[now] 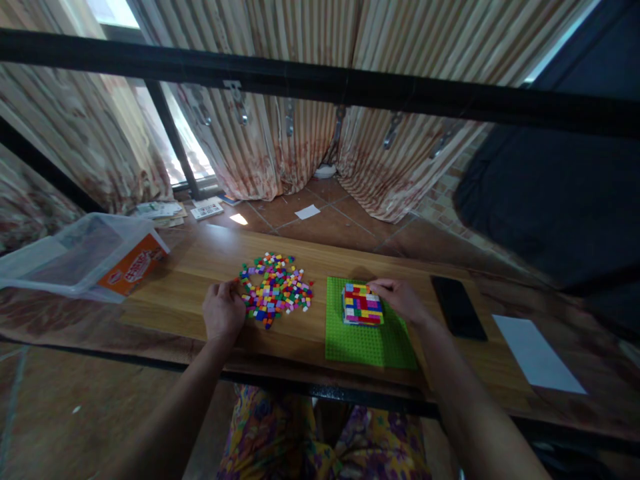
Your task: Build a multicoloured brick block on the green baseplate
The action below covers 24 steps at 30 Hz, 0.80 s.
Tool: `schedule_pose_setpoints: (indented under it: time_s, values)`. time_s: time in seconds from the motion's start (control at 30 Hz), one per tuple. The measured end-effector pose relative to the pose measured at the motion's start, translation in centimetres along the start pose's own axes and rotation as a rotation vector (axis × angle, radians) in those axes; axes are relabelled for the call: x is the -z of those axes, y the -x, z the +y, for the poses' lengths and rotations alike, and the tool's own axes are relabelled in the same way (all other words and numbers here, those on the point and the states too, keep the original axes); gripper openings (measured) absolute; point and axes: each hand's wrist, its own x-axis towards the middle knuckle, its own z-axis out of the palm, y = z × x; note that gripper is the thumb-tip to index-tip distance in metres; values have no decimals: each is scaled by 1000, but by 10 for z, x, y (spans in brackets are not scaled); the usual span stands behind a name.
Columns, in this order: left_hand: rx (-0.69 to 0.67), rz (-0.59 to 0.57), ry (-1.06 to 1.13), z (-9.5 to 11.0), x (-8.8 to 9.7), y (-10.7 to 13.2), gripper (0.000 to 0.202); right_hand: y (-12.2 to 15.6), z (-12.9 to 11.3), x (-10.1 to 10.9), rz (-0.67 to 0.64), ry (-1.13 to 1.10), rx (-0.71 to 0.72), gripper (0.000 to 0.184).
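A green baseplate lies on the wooden table, and a multicoloured block of small bricks stands on its far part. My right hand rests at the block's right far corner, fingers curled and touching its top edge. A loose pile of small coloured bricks is spread left of the baseplate. My left hand sits at the pile's left edge with its fingers curled in a pinch among the bricks; what they hold is hidden.
A clear plastic bin with an orange label lies at the table's left end. A black phone and a white sheet lie to the right. A black bar crosses overhead. Curtains and tiled floor are beyond.
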Motion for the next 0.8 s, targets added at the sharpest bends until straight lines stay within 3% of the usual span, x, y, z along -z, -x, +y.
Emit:
schedule_pose_setpoints:
  time_s: [0.33, 0.5, 0.67, 0.8]
  values:
    - [6, -2, 18, 2, 2, 1, 33, 2, 6, -4, 24, 35, 80, 31]
    - [9, -7, 34, 2, 2, 1, 33, 10, 7, -9, 50, -70, 46, 40]
    - [18, -12, 25, 1, 1, 1, 32, 18, 9, -3, 281, -119, -15, 55]
    - [15, -5, 41, 1, 1, 1, 32, 40, -10, -6, 466, 13, 116, 44]
